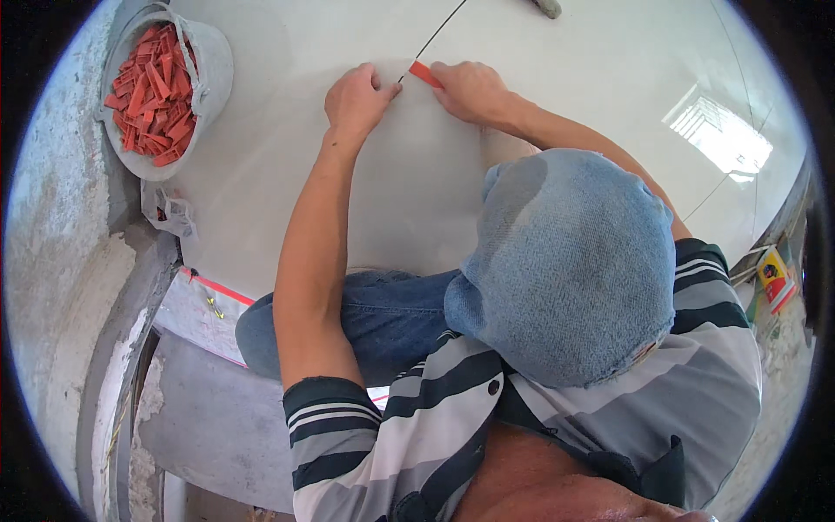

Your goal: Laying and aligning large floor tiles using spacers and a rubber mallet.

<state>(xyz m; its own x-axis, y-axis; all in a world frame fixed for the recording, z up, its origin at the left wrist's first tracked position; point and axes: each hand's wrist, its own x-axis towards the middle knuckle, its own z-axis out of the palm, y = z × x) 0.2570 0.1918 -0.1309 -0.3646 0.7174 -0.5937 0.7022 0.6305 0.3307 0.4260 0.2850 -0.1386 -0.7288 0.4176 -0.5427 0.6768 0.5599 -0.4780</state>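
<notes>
A red plastic tile-levelling wedge (424, 74) is pinched in my right hand (474, 92). Its far tip reaches the dark joint (442, 30) between two glossy pale tiles (287, 52). Just left of the wedge, my left hand (358, 97) rests at the same joint with thumb and fingers drawn together. Whatever those fingers may hold is too small or hidden to make out. At the far left stands a whitish bucket (211, 78), heaped with red wedges (153, 97).
My bent knee (578, 261) in blue jeans rises close behind my right hand. A clear plastic bag (170, 209) lies below the bucket, beside a rough wall (52, 191). A greyish object (548, 8) sits at the top edge. A yellow-and-red package (776, 278) is at the right.
</notes>
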